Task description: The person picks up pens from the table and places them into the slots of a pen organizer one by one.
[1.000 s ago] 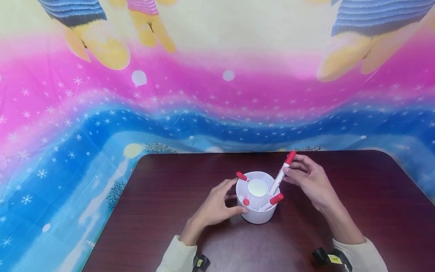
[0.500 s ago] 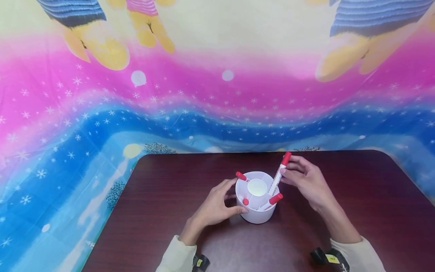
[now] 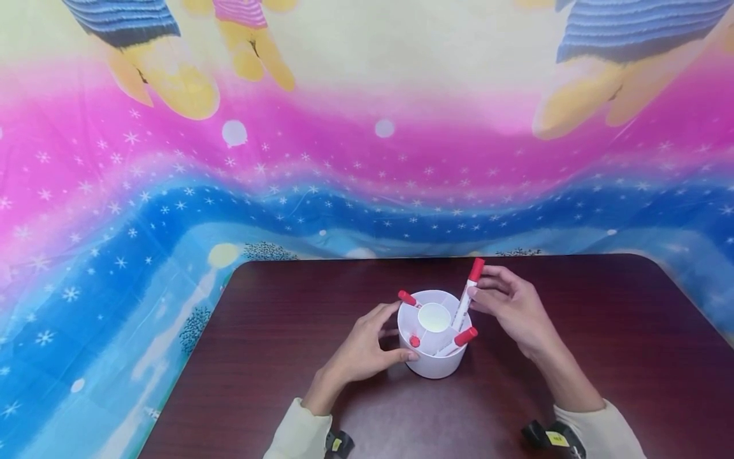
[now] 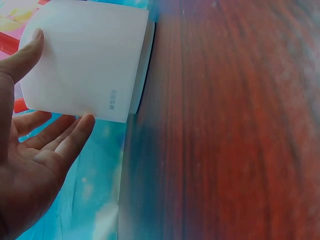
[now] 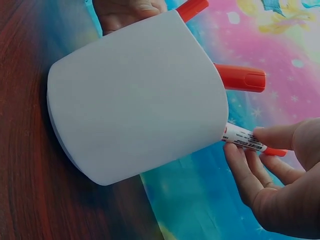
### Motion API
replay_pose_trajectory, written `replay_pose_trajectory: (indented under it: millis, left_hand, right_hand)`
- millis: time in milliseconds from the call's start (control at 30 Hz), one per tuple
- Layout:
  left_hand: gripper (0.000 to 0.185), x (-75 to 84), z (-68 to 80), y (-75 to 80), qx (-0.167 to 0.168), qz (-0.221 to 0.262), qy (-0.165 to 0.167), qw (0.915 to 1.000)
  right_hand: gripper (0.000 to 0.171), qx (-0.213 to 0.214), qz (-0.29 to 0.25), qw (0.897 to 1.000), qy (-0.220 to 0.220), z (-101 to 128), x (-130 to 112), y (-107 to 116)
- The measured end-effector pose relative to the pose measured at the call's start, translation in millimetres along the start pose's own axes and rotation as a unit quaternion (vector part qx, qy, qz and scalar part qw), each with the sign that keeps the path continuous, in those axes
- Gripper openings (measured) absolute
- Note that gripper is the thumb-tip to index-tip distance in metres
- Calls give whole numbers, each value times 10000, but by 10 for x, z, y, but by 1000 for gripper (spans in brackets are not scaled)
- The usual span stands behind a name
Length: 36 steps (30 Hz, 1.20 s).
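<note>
Four red-capped markers show at the white pen holder (image 3: pixel 434 357), which stands on the dark wooden table (image 3: pixel 602 331) a little nearer the person than the middle. Three of them already sit in its outer compartments: one marker leaning out at the far left rim (image 3: pixel 408 298), one short cap at the near left (image 3: pixel 415 341), one marker lying across the near right rim (image 3: pixel 457 340). The fourth marker (image 3: pixel 467 295) is pinched by the right hand (image 3: pixel 513 309), fingers and thumb closed on its barrel just below the cap, its lower end already inside the right-hand compartment beside the round centre well (image 3: pixel 434 317).

The left hand (image 3: pixel 364 347) cups the holder's left wall, thumb and fingers curved against it (the left wrist view shows thumb and fingertips on the white plastic).

To do this step well, I judge the marker should go down along its own slant so its tip slides along the divider and does not catch. The grip should loosen only once the tip rests on the bottom. The steadying hand should keep light pressure, since a push on the rim could tip so light a cup. The neighbouring marker at the near right lies close, so the descent should stay clear of it.
</note>
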<state>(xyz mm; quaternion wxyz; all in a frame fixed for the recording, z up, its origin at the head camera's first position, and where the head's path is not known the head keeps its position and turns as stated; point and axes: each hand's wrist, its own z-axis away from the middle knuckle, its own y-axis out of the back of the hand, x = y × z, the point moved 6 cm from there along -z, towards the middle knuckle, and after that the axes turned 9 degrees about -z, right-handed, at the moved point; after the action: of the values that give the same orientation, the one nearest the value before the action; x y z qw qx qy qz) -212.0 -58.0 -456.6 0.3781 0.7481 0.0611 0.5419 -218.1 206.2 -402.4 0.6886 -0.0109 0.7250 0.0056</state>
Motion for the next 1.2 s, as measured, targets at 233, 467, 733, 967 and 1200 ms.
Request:
replay_pose_trajectory:
  millis: [233, 467, 733, 967, 1200]
  left_hand:
    - [94, -3, 0, -4, -3, -23, 31, 10000]
    - [94, -3, -2, -3, 9, -50, 42, 10000]
    - [94, -5, -9, -4, 9, 18, 0, 10000]
    - [94, -4, -6, -4, -12, 31, 16, 10000]
    - [95, -6, -5, -2, -11, 1, 33, 10000]
  right_hand:
    - [55, 14, 227, 9997, 51, 10, 27, -29]
    - [55, 50, 266, 9996, 40, 2, 45, -36]
    - [51, 81, 392, 9992, 61, -8, 67, -54]
    - [52, -47, 589, 9982, 112, -7, 63, -78]
    - [48, -28, 688, 9972, 307, 8, 6, -21]
